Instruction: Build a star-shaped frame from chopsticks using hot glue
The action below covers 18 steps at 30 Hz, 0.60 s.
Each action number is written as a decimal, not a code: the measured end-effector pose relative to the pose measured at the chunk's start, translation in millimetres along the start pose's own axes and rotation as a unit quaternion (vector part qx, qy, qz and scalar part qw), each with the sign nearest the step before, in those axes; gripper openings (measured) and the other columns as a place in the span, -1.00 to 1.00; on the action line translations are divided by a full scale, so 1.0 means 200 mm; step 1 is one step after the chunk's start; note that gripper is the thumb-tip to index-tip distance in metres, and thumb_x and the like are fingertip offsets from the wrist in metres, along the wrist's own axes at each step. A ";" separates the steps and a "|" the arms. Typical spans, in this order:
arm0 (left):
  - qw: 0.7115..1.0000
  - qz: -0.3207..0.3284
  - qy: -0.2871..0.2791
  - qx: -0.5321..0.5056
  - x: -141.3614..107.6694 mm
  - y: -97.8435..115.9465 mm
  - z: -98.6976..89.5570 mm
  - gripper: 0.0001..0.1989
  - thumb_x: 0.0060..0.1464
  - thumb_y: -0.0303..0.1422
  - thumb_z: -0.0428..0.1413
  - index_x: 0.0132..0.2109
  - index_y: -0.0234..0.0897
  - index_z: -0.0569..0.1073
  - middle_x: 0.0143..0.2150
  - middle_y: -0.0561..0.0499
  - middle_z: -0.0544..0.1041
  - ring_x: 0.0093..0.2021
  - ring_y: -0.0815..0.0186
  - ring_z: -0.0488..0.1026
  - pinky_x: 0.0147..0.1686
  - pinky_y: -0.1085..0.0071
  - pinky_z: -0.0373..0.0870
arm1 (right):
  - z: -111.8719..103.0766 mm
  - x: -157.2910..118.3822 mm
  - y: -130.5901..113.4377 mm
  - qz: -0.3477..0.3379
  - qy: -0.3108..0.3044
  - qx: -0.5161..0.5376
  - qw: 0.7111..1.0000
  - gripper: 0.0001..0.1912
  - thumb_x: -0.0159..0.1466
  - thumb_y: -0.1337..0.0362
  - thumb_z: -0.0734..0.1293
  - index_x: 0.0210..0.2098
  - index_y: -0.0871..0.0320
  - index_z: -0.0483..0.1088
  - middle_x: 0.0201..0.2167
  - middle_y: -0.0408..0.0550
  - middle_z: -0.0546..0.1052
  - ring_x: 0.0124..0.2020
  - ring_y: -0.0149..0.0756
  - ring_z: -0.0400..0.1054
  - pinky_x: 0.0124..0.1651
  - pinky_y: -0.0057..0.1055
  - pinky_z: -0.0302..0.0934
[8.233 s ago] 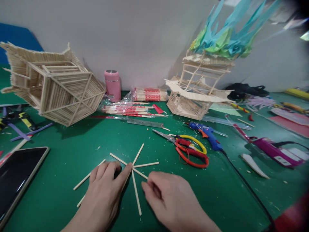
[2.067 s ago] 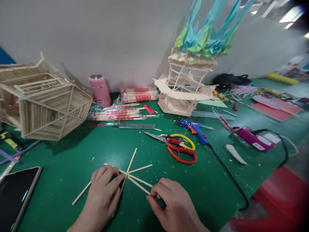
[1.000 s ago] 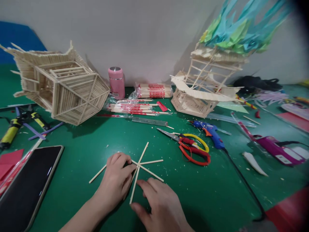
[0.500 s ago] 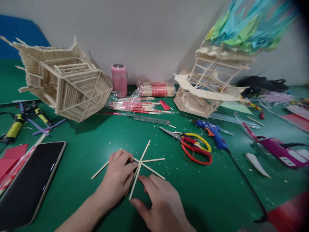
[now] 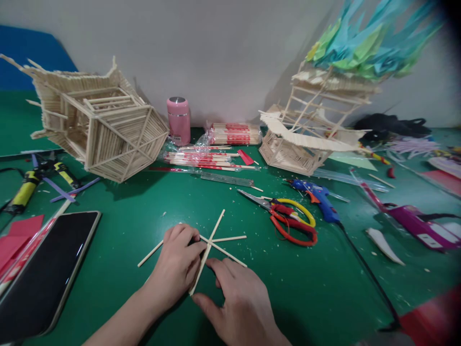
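On the green tabletop (image 5: 324, 288), a bare stick model (image 5: 120, 139) and a paper-topped tower (image 5: 298, 138) sit by the far edge, perhaps to leave working room nearer. Toward the near edge, the left hand (image 5: 176, 262), fingers bunched, rests beside the crossing of a star of thin sticks (image 5: 228, 254), seemingly steadying it, though any pinch is hidden; the right hand (image 5: 237, 293) is spread partway, thumb and forefinger apart alongside the lowest stick (image 5: 200, 270), contact hard to tell.

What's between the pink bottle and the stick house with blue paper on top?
A red-banded bundle of sticks and some crinkly clear plastic lie there, as the head view shows.
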<state>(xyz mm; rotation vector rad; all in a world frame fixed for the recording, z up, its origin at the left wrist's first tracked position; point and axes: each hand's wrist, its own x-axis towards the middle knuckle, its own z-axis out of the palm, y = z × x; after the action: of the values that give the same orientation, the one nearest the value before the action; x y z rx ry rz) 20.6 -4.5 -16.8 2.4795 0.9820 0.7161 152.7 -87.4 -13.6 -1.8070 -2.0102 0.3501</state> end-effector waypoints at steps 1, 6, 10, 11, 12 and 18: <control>1.000 0.001 0.000 0.000 0.00 0.00 0.00 -0.72 -0.02 -0.60 -0.11 -0.34 -0.28 0.48 -0.36 -0.05 0.34 -0.30 0.23 0.22 -0.32 0.25 0.17 | 0.00 0.00 0.00 0.000 0.000 0.002 1.000 -0.62 0.07 0.07 0.31 -0.21 0.18 0.35 -0.51 -0.08 0.41 -0.52 -0.25 0.27 -0.51 -0.40 0.02; 1.000 0.001 0.005 0.003 0.00 0.00 0.00 -0.70 -0.03 -0.62 -0.12 -0.33 -0.28 0.47 -0.36 -0.05 0.35 -0.30 0.23 0.22 -0.32 0.25 0.17 | -0.02 0.00 0.00 -0.003 -0.004 0.008 1.000 -0.65 0.04 0.12 0.34 -0.23 0.18 0.35 -0.50 -0.07 0.42 -0.51 -0.25 0.28 -0.51 -0.42 0.04; 1.000 -0.002 0.008 0.002 0.00 0.00 0.00 -0.70 -0.01 -0.61 -0.13 -0.33 -0.27 0.46 -0.36 -0.05 0.35 -0.29 0.23 0.23 -0.30 0.25 0.18 | -0.02 0.00 0.00 -0.004 -0.002 0.014 1.000 -0.67 0.01 0.16 0.36 -0.26 0.18 0.35 -0.50 -0.07 0.42 -0.51 -0.23 0.28 -0.51 -0.41 0.04; 1.000 -0.003 0.008 0.002 0.00 0.00 0.00 -0.70 -0.01 -0.61 -0.14 -0.33 -0.27 0.46 -0.35 -0.05 0.35 -0.28 0.23 0.23 -0.30 0.24 0.18 | -0.02 0.00 0.00 -0.003 -0.002 0.016 1.000 -0.67 0.01 0.16 0.37 -0.27 0.18 0.34 -0.50 -0.07 0.42 -0.51 -0.23 0.28 -0.51 -0.41 0.04; 1.000 -0.004 0.008 0.002 0.00 0.00 0.00 -0.69 0.00 -0.61 -0.14 -0.33 -0.26 0.46 -0.35 -0.05 0.35 -0.28 0.23 0.23 -0.29 0.24 0.18 | -0.02 0.00 0.00 -0.003 -0.001 0.018 1.000 -0.68 0.00 0.17 0.37 -0.28 0.17 0.34 -0.51 -0.07 0.42 -0.51 -0.23 0.28 -0.51 -0.41 0.03; 1.000 0.000 0.018 0.000 -0.01 -0.01 0.00 -0.68 0.01 -0.62 -0.16 -0.30 -0.26 0.43 -0.36 -0.04 0.34 -0.28 0.24 0.22 -0.30 0.24 0.18 | 0.00 0.00 -0.01 -0.001 0.026 0.006 1.000 -0.68 -0.07 0.14 0.41 -0.37 0.15 0.32 -0.54 -0.12 0.42 -0.56 -0.28 0.25 -0.52 -0.42 -0.05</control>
<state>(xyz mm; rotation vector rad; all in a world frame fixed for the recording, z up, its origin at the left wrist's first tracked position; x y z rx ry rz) 19.6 -4.8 -18.6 2.4749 0.9948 0.7638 150.5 -87.8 -12.8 -1.7889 -1.9699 0.3103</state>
